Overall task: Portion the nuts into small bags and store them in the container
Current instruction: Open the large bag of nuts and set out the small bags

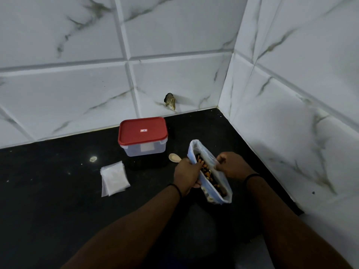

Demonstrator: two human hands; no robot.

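Note:
A large clear plastic bag (pixel 196 147) with a blue zip edge stands on the black counter (pixel 58 191), its mouth pulled wide. Brown mixed nuts (pixel 206 171) show inside. My left hand (pixel 186 175) grips the bag's left edge. My right hand (pixel 231 165) grips its right edge. A clear container (pixel 144 149) with a red lid (pixel 142 132) shut on it stands behind, near the wall. A stack of small clear bags (pixel 114 178) lies to the left. A wooden spoon (pixel 174 158) lies between the container and the big bag, its handle hidden by my left hand.
White marble-look tiled walls (pixel 174 78) close the counter at the back and on the right, forming a corner. A dark hole with debris (pixel 170 100) marks the back wall just above the counter. The counter's front edge drops off at the right.

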